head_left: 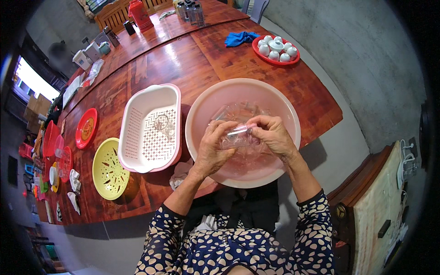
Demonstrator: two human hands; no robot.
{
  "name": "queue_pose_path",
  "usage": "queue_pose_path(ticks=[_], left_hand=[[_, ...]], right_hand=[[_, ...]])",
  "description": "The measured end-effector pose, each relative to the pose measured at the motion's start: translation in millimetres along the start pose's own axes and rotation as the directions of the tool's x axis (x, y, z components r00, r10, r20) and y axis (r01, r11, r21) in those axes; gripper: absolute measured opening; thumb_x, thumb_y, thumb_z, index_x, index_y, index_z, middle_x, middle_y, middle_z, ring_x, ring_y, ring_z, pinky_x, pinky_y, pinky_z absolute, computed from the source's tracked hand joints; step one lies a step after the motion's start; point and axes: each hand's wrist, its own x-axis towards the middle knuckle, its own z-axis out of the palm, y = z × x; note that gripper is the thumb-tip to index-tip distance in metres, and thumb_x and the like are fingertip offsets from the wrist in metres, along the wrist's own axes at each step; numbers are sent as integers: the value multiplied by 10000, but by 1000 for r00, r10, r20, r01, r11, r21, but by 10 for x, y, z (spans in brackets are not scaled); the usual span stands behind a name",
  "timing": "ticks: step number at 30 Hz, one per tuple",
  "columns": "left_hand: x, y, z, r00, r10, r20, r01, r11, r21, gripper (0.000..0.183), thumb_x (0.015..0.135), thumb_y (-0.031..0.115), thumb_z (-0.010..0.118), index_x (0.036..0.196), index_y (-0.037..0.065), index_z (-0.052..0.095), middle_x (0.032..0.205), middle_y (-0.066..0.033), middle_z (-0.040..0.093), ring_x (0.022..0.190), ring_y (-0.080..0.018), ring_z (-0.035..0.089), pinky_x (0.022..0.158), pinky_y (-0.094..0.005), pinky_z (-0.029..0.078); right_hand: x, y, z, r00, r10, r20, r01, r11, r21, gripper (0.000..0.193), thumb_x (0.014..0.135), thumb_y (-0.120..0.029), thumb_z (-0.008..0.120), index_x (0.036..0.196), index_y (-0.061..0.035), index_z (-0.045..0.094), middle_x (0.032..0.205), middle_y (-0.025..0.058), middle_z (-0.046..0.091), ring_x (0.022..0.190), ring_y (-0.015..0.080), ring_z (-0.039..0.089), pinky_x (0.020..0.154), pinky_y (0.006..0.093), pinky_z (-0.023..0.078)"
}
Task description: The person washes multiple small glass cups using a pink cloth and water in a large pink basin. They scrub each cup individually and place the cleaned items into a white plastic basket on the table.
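Over a large pale pink basin (201,110), my left hand (211,149) is wrapped round a clear drinking glass (234,137) tilted on its side. My right hand (277,137) is closed at the glass's right end, thumb and fingers pinched there; whether a small pinkish thing sits between them I cannot make out. Below both hands, the basin holds water and several clear glass pieces (243,110), partly hidden by my hands. Left of the basin stands a white, pink-rimmed draining basket (153,96) with a clear glass item (164,123) on its slotted bottom.
A pinkish cloth (182,173) lies between basket and basin. A yellow colander (110,167) and a red plate (87,128) are further left. At the far right, a red tray (262,57) bears several white cups beside a blue cloth (240,39). A red jug (140,17) stands at the back.
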Motion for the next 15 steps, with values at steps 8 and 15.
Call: queue_pose_path(ticks=[8,15], left_hand=[[-29,181,-122,998,14,55,-27,968,249,571,612,-11,717,1143,54,517,1102,-136,538,1041,-323,522,899,-395,440],[70,418,-49,975,181,133,-219,896,386,536,616,-8,707,1119,54,531,1108,-138,535,1021,-342,509,873,-414,435]], right_hand=[[-105,161,-83,984,0,-177,1,1000,4,99,897,-53,589,958,6,640,763,-4,620,650,36,552,564,158,441],[-272,332,87,977,154,-150,-93,931,352,99,922,-38,533,1000,11,568,845,46,628,685,81,585,605,210,504]])
